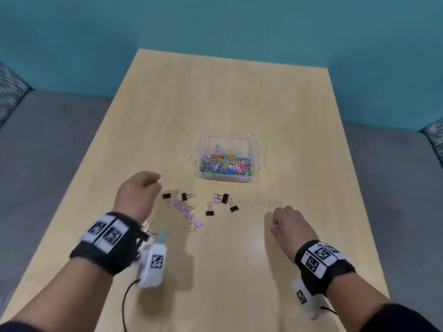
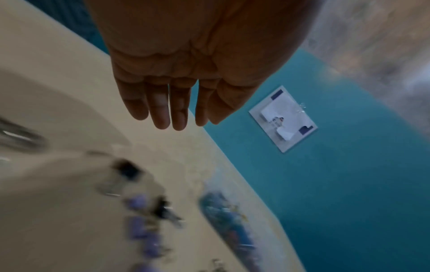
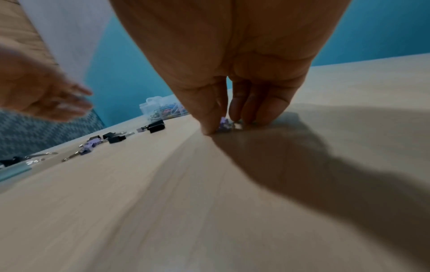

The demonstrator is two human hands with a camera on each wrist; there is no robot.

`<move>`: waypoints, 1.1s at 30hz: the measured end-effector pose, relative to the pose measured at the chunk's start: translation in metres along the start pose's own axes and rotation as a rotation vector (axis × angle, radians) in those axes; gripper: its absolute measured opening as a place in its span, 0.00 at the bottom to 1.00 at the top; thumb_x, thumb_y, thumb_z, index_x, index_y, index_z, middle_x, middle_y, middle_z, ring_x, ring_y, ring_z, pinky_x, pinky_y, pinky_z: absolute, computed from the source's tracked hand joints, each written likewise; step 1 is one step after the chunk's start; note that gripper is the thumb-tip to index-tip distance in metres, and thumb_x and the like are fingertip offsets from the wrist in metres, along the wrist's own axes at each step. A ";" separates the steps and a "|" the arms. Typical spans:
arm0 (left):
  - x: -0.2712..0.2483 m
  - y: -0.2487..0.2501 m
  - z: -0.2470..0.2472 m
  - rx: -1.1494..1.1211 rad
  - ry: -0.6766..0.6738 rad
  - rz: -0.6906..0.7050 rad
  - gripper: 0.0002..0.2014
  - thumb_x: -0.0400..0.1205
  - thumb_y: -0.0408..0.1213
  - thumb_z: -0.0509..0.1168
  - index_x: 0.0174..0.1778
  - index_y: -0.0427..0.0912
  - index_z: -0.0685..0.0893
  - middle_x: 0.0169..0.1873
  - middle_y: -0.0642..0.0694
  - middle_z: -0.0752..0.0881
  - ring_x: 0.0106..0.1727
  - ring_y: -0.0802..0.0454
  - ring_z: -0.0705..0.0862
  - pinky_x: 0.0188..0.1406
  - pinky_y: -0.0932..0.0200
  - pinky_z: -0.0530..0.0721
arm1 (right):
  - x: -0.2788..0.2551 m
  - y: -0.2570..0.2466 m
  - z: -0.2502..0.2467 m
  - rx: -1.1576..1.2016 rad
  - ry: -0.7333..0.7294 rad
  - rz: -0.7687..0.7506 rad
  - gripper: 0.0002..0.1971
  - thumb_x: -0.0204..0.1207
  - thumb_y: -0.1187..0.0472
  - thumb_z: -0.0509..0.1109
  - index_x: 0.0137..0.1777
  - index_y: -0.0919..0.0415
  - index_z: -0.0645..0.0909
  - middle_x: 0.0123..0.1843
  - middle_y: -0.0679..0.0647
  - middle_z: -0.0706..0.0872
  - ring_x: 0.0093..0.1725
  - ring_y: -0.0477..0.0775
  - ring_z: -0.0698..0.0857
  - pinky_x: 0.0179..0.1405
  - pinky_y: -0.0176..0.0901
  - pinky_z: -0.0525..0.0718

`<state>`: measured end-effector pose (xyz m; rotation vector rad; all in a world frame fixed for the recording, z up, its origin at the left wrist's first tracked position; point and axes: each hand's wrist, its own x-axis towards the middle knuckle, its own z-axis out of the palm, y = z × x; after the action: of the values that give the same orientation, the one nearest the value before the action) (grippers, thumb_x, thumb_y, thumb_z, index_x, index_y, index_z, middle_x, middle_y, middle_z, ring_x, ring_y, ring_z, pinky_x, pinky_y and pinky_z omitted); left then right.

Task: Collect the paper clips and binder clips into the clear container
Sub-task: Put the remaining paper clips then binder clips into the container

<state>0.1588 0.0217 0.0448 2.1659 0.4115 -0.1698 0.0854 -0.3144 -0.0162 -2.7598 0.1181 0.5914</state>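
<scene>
Clear container (image 1: 229, 160): set at the middle of the table (image 1: 275, 97); a heap of coloured paper clips (image 1: 226, 167) is held in its near half, with one lilac binder clip (image 1: 217, 147) lodged at the far left wall. No loose paper clips are made out on the wood, so that portion is judged done.

Binder clips (image 1: 191, 207): roughly a dozen, black and lilac, are left scattered between the container and the hands; a few more are half hidden by the left wrist. This portion is judged barely begun.

Right hand (image 1: 291, 227): thumb and fingertips are pressed to the table, pinched around a purple binder clip (image 3: 225, 123).

Left hand (image 1: 139, 195): blurred, raised above the clips; fingers are extended and nothing is held.
</scene>
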 end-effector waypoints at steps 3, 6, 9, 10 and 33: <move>-0.031 -0.054 -0.035 0.174 0.035 -0.117 0.13 0.79 0.36 0.65 0.60 0.46 0.83 0.53 0.47 0.85 0.52 0.48 0.83 0.56 0.49 0.79 | 0.007 -0.009 -0.003 0.153 0.046 0.027 0.06 0.69 0.65 0.63 0.43 0.55 0.73 0.42 0.49 0.77 0.43 0.55 0.77 0.41 0.47 0.79; -0.058 -0.101 -0.055 0.288 0.054 -0.211 0.14 0.79 0.39 0.64 0.61 0.47 0.82 0.54 0.42 0.85 0.49 0.45 0.84 0.54 0.46 0.81 | 0.015 -0.028 -0.003 0.412 0.134 0.075 0.08 0.67 0.68 0.65 0.41 0.55 0.78 0.43 0.52 0.78 0.39 0.52 0.80 0.35 0.41 0.77; -0.079 -0.128 -0.058 0.323 0.068 -0.212 0.14 0.79 0.39 0.66 0.60 0.41 0.83 0.55 0.38 0.84 0.48 0.46 0.82 0.51 0.50 0.80 | 0.022 -0.049 0.004 0.523 0.150 0.099 0.10 0.64 0.69 0.64 0.35 0.52 0.77 0.40 0.55 0.80 0.34 0.57 0.81 0.30 0.39 0.73; -0.084 -0.133 -0.056 0.329 0.069 -0.193 0.16 0.78 0.40 0.67 0.61 0.40 0.83 0.55 0.39 0.83 0.49 0.47 0.82 0.52 0.50 0.80 | 0.023 -0.055 0.007 0.552 0.145 0.113 0.09 0.64 0.69 0.63 0.35 0.52 0.77 0.37 0.56 0.82 0.33 0.58 0.81 0.30 0.40 0.74; -0.050 -0.124 -0.036 -0.384 0.118 -0.421 0.09 0.71 0.25 0.61 0.28 0.38 0.82 0.28 0.39 0.85 0.26 0.46 0.80 0.38 0.47 0.83 | 0.052 -0.099 0.011 0.046 0.008 0.067 0.09 0.73 0.58 0.68 0.44 0.63 0.73 0.43 0.60 0.81 0.42 0.62 0.80 0.35 0.47 0.74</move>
<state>0.0673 0.1061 -0.0151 1.6961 0.8911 -0.1790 0.1428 -0.2181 -0.0187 -2.7228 0.2243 0.5870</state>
